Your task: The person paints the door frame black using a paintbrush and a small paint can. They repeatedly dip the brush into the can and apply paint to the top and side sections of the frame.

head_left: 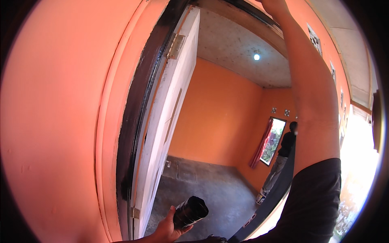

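Low in the head view, my left hand (167,229) is closed round a small black can (189,214), which leans to the right. Its contents are hidden by its dark mouth and smeared sides. My right arm (312,93) is stretched up high, and my right hand (274,7) is cut off by the top edge beside the top of the door frame (259,13). Its fingers mostly lie outside the picture, so whatever they hold cannot be seen. Glossy dark paint covers the frame's left post (139,105).
A white door (172,87) on metal hinges (176,46) stands ajar into an orange room with a grey floor (219,194). Inside, another person (283,150) stands on a bucket (261,197) by a window (273,139) with a red curtain (262,143). An orange wall (56,121) rises at my left.
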The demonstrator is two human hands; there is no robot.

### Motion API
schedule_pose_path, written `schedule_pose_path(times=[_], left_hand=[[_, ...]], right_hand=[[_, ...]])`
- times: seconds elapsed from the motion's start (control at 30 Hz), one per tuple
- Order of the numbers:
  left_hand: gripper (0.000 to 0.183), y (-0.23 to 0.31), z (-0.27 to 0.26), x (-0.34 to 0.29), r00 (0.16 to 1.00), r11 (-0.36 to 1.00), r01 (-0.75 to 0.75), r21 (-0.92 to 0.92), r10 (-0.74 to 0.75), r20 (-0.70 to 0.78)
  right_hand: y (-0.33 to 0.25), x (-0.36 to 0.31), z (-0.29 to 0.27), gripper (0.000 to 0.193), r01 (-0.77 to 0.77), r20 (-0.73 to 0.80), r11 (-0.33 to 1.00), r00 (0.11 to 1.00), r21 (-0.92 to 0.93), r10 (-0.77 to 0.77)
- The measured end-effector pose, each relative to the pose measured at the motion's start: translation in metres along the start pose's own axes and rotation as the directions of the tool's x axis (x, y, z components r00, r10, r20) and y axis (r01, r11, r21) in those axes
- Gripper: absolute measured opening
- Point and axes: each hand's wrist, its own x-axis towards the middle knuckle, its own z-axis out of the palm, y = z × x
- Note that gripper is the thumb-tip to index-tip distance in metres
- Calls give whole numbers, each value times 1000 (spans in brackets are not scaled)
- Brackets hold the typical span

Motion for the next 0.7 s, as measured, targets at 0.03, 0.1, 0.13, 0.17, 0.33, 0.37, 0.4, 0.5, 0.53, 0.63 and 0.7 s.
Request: schedule_pose_path(times=[0.03,0.1,0.13,0.17,0.33,0.37,0.4,0.5,0.53,0.63,0.7], left_hand=[[56,0,-2,2,1000,1000,0,-4,0,7],[55,1,-1,-1,1000,1000,-8,-7,8,10],[55,1,0,-2,1000,1000,-12,-7,12,13],[55,2,0,-1,1000,1000,-4,15,3,18],[54,-4,1,-1,999,1000,-19,3,19,-34],[54,-4,0,0,999,1000,-13,1,13,-31],[54,-5,-2,3,1000,1000,-8,-3,8,-28],[54,-4,3,1,999,1000,0,2,0,-43],[54,-3,5,0,999,1000,2,7,-2,-51],[53,-3,2,-2,1000,1000,-12,-11,12,12],[53,-1,2,-2,1000,1000,-19,-23,19,10]], right_hand=[[12,-3,-8,9,-4,8,1000,1000,-9,4],[29,-16,-22,10,-47,12,997,999,-58,48],[37,-24,-31,11,-68,12,994,998,-84,69],[60,-24,-58,42,-165,-11,864,983,-476,181],[57,-40,-79,46,-155,25,761,975,-630,219],[56,-42,-86,48,-148,34,737,974,-659,226],[57,-45,-91,46,-148,31,727,974,-671,227],[62,-49,-112,38,-120,45,702,976,-702,211],[63,-49,-120,35,-93,64,698,979,-710,195],[55,-44,-123,26,-24,126,703,979,-711,160],[41,-38,-119,23,34,169,703,978,-710,124]])
